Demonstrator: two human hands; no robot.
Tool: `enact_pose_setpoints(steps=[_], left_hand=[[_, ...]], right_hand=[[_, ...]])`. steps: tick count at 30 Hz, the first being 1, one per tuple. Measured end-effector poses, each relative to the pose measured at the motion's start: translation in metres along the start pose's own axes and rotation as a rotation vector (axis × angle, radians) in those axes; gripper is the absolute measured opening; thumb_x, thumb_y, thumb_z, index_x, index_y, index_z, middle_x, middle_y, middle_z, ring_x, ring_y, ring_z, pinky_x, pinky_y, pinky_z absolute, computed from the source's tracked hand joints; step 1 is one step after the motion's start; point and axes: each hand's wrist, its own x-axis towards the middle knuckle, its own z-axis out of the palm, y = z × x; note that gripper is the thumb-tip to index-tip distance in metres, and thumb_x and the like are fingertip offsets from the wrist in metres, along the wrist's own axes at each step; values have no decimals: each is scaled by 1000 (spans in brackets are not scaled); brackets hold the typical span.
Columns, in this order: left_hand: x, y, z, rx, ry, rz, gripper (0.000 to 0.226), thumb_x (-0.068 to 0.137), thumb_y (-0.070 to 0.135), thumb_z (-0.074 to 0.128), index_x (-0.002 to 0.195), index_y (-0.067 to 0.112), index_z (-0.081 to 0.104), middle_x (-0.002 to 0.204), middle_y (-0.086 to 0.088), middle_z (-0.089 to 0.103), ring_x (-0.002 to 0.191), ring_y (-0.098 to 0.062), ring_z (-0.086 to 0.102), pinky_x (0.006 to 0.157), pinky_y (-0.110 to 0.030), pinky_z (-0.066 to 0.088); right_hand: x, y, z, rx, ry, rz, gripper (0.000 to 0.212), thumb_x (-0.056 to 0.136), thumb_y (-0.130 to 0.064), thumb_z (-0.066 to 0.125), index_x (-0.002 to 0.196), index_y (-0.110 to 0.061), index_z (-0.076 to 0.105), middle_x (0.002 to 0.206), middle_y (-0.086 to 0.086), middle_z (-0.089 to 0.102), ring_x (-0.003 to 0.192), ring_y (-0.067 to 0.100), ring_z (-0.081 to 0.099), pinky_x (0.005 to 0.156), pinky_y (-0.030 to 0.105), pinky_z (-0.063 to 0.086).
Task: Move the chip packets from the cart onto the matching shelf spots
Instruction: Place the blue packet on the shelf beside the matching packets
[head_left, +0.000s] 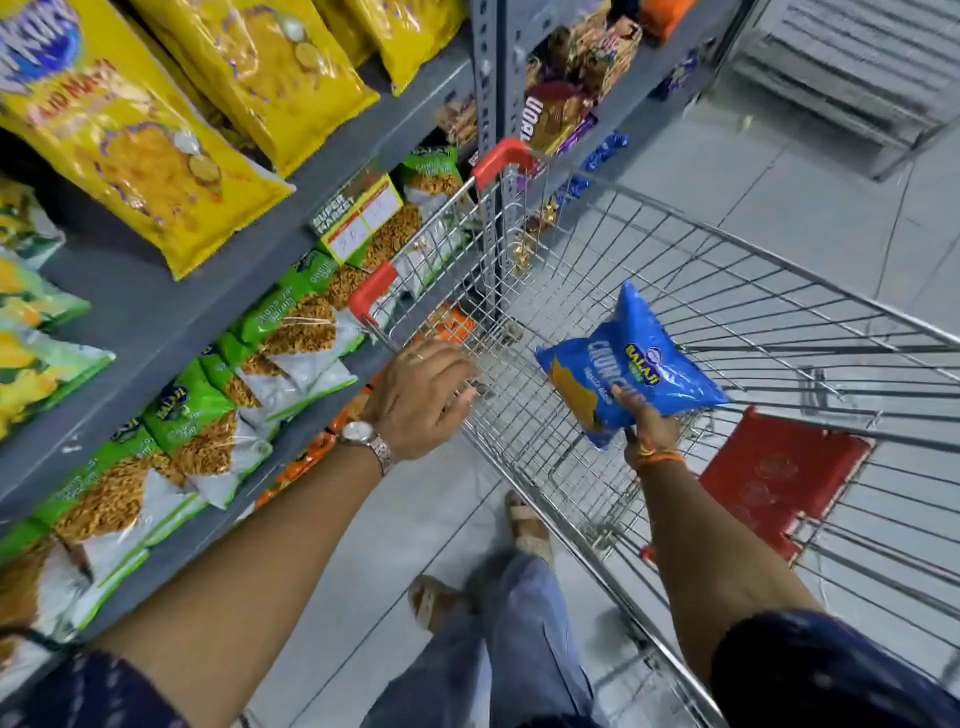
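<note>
One blue chip packet (628, 369) is up in the air over the cart (727, 322). The right hand (649, 426) holds it from below, with the fingers closed tight on its bottom edge. The packet is puffy and shiny. It is bright blue with big pale letters across the front, a small yellow and green badge near the middle, and a picture of yellow chips in the lower corner. Its top end points up and away from the person, and it tilts a little to one side. It sits above the wire basket, near the side next to the person, and does not touch the wires.

The left hand (421, 395) rests on the near corner of the cart rim. Its fingers curl down over the wire, closed on the rim. There is a ring on one finger and a silver watch (363, 439) on the wrist. The right wrist has orange thread bands.

The cart is made of shiny metal wire with red corner pieces (501, 161). A red flap (774, 478) lies at its near end.

The shelf (171, 306) is grey and stands on the left, just beside the cart. Big yellow packets (140, 156) lie on the upper shelf. Green and white packets (218, 421) stand in a row on the shelf below. A price tag (358, 218) hangs on the shelf edge. Orange packets (306, 457) peek out lower down.

The floor (395, 540) is pale tile. The person's sandals and blue trousers show below.
</note>
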Motion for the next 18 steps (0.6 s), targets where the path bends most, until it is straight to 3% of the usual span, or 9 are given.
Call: enact_pose_setpoints(steps=[5, 7, 10, 14, 18], left_hand=[[0, 3, -7, -12, 54, 39, 36, 96, 31, 46, 102, 9, 73, 105, -7, 75, 104, -28, 66, 104, -37, 37], [-1, 1, -8, 15, 54, 51, 36, 97, 33, 45, 101, 10, 73, 103, -7, 74, 101, -27, 66, 102, -38, 38], [-2, 1, -11, 16, -36, 37, 38, 98, 37, 43, 101, 13, 73, 102, -5, 74, 99, -26, 66, 97, -40, 43], [-2, -2, -16, 18, -142, 11, 42, 102, 41, 40, 102, 14, 72, 98, -3, 73, 95, -25, 65, 93, -42, 49], [-6, -5, -30, -1, -167, 3, 42, 103, 44, 39, 106, 20, 73, 100, 1, 73, 96, -22, 65, 92, -40, 49]], right_hand=[[3, -14, 13, -254, -29, -137, 53, 65, 9, 82, 116, 4, 67, 98, 7, 72, 71, -4, 71, 86, 36, 57], [5, -23, 20, -340, -67, -189, 49, 70, 4, 83, 116, 6, 66, 104, 12, 71, 81, 8, 71, 83, 34, 61], [10, -35, 29, -430, -103, -233, 49, 71, -4, 87, 113, 9, 64, 109, 19, 74, 91, 24, 73, 90, 50, 61], [-2, -52, 43, -461, -177, -329, 60, 66, -6, 92, 118, 3, 62, 114, 18, 75, 102, 30, 75, 84, 44, 63], [-43, -85, 65, -389, -236, -489, 58, 69, 0, 89, 118, 3, 58, 115, 21, 73, 100, 25, 75, 84, 39, 62]])
